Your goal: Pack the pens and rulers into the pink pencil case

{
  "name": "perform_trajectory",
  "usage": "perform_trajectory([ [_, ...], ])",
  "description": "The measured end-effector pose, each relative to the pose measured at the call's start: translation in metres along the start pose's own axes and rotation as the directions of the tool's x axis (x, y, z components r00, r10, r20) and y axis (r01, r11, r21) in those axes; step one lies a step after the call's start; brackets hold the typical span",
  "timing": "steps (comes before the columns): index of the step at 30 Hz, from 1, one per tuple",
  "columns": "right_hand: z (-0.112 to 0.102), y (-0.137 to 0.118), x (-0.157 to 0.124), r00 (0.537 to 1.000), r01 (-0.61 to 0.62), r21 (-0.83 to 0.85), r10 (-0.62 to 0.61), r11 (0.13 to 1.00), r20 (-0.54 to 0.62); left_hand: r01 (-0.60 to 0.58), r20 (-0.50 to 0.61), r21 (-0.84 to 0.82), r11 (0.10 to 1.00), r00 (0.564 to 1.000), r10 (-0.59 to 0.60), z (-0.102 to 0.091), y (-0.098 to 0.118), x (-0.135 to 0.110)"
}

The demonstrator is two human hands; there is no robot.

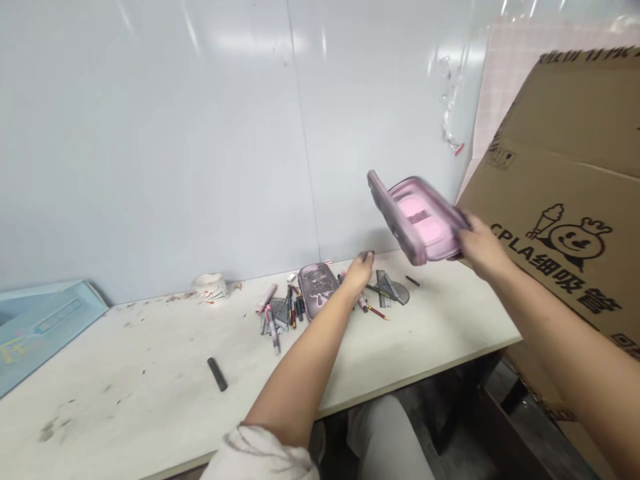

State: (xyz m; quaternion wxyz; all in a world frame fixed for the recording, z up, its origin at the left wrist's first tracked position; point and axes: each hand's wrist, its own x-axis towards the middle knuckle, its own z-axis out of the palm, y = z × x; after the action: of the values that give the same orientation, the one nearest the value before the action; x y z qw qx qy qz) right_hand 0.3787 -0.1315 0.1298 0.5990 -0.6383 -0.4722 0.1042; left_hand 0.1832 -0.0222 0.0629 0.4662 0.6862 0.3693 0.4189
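Note:
My right hand (479,245) grips an open pencil case (425,217) by its right edge and holds it up above the table. The case has a pink lining and a dark, purplish shell, slightly blurred. My left hand (361,270) is closed low over the table, with a small dark bit at its fingertips that I cannot make out. Beside my left forearm lies a second, closed pencil case (316,287), dark with pink edging. Pens (295,307) and grey rulers (280,313) lie to its left. Right of my left hand are a pencil (379,313) and grey set squares (393,288).
A large cardboard box (565,173) leans at the right. On the white table (150,400) are a dark cylinder (217,374), a white cup-like container (211,287) by the wall and a light-blue board (45,327) at the far left. A pale wall (200,133) stands behind.

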Motion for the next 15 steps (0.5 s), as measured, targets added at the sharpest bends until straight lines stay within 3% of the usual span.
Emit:
perform_trajectory([
  [2, 0.018, -0.002, -0.007, 0.987, -0.043, 0.03, 0.038, 0.999, 0.159, 0.134, 0.04, -0.292, 0.947, 0.991, -0.128, 0.003, 0.009, -0.004],
  [4, 0.039, -0.003, -0.017, 0.959, -0.102, 0.071, 0.079, 0.992, 0.272, 0.254, 0.11, -0.604, 0.756, 0.965, -0.236, 0.002, 0.017, -0.009],
  [6, 0.062, -0.004, -0.03, 0.933, -0.199, 0.195, 0.125, 0.96, 0.339, 0.246, 0.079, -0.782, 0.573, 0.95, -0.301, -0.004, 0.022, -0.014],
  [8, 0.084, -0.003, -0.047, 0.896, -0.31, 0.373, 0.137, 0.874, 0.423, 0.155, -0.045, -0.864, 0.479, 0.924, -0.38, -0.012, 0.024, -0.019],
  [10, 0.108, -0.001, -0.069, 0.834, -0.393, 0.478, 0.086, 0.785, 0.544, 0.073, -0.156, -0.892, 0.446, 0.876, -0.456, -0.021, 0.026, -0.025],
  [12, 0.13, 0.002, -0.089, 0.781, -0.397, 0.459, 0.03, 0.795, 0.624, 0.041, -0.208, -0.892, 0.451, 0.848, -0.488, -0.027, 0.027, -0.032],
  [13, 0.14, 0.004, -0.098, 0.782, -0.364, 0.427, 0.023, 0.828, 0.622, 0.037, -0.221, -0.887, 0.46, 0.842, -0.493, -0.028, 0.028, -0.035],
  [15, 0.155, 0.005, -0.111, 0.839, -0.254, 0.336, 0.034, 0.907, 0.544, 0.039, -0.238, -0.876, 0.481, 0.832, -0.502, -0.031, 0.028, -0.042],
])
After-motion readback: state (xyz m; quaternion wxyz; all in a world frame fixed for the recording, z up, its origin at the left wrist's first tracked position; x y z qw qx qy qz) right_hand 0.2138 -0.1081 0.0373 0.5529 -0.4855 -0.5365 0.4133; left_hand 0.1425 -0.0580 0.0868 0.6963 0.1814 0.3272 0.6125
